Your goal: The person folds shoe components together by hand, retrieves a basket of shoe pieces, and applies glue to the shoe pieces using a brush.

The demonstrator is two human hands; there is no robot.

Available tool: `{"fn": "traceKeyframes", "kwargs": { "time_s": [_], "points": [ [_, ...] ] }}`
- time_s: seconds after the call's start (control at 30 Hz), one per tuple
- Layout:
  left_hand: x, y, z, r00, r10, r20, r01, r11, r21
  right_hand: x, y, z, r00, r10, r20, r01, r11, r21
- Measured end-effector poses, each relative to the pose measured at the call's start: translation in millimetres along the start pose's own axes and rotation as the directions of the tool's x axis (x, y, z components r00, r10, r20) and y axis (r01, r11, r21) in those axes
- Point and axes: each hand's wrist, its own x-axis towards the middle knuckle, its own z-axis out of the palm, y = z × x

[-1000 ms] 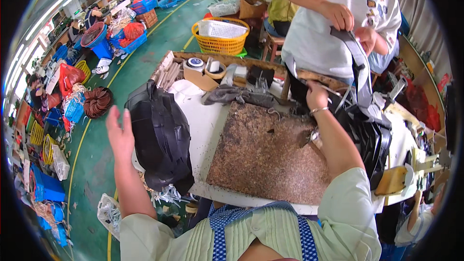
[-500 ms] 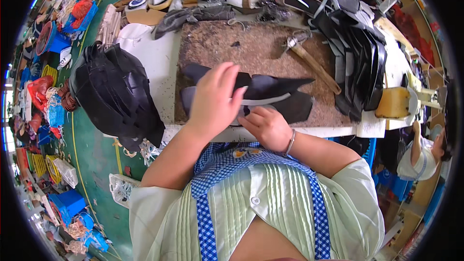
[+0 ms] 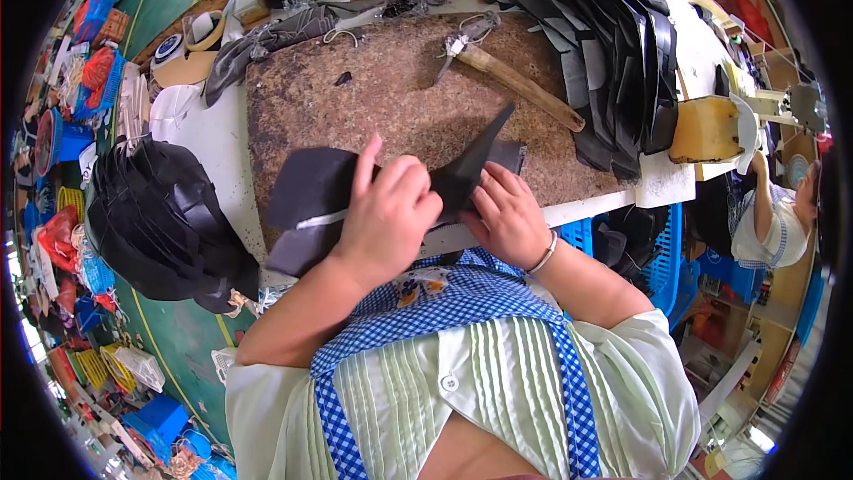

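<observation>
A black piece of leather-like sheet (image 3: 313, 180) lies across the front of a worn stone slab (image 3: 391, 76), with a narrow pale strip (image 3: 322, 220) showing on its left part. My left hand (image 3: 386, 213) is closed over its middle with the fingers curled, the index finger raised apart. Close by, my right hand (image 3: 511, 218) pinches the piece's right part, where a pointed flap (image 3: 480, 156) sticks up. The fingertips of both hands are partly hidden. Behind them, a hammer (image 3: 515, 84) with a wooden handle rests on the slab.
Stacked black pieces (image 3: 613, 62) stand right of the slab, and a pile of black pieces (image 3: 169, 218) hangs at the left table edge. A yellowish block (image 3: 706, 132) sits at the right. Tape rolls (image 3: 204, 31) and dark cloth (image 3: 267, 44) lie far left. Another person (image 3: 771, 213) is at the right.
The view has shifted, so the table appears farther left. The black piece has been turned and partly lifted, its pale strip now to the left. My left hand has come down onto it.
</observation>
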Motion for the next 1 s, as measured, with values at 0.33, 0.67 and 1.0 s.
{"fn": "traceKeyframes", "kwargs": {
  "time_s": [0.33,0.67,1.0],
  "points": [
    [-11.6,14.6,24.4,0.981,0.153,0.118,-0.159,0.987,0.036,7.5,43.9,-22.3,0.893,0.426,-0.143,-0.375,0.882,0.285],
    [-1.6,17.7,22.5,0.948,0.136,0.286,-0.189,0.968,0.166,14.9,35.3,-17.8,0.937,0.076,-0.341,-0.133,0.980,-0.147],
    [-21.2,15.5,17.0,0.954,0.212,0.212,-0.272,0.909,0.316,12.0,12.3,-35.5,0.937,-0.011,0.348,0.029,0.999,-0.045]
  ]
}}
